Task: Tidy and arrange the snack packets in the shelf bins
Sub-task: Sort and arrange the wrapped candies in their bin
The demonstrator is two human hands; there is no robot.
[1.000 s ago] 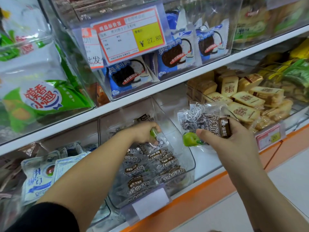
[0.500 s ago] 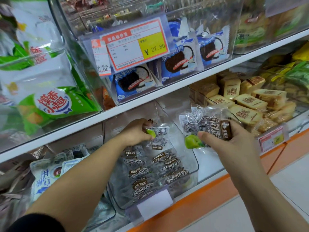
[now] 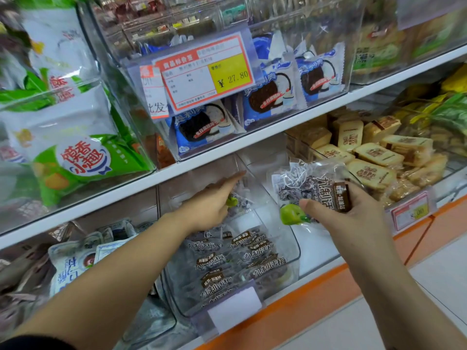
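Retail shop, snack aisle, white shelf rails w/ clear acrylic bins, red-yellow price tag marked ¥27.80, 2nd price label lower right, wrapped snack packets sorted by type, orange shelf base.

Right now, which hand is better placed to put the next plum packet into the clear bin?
Probably the right hand: it grips a bunch of plum packets just beside the clear bin. The left hand reaches deep inside that bin.
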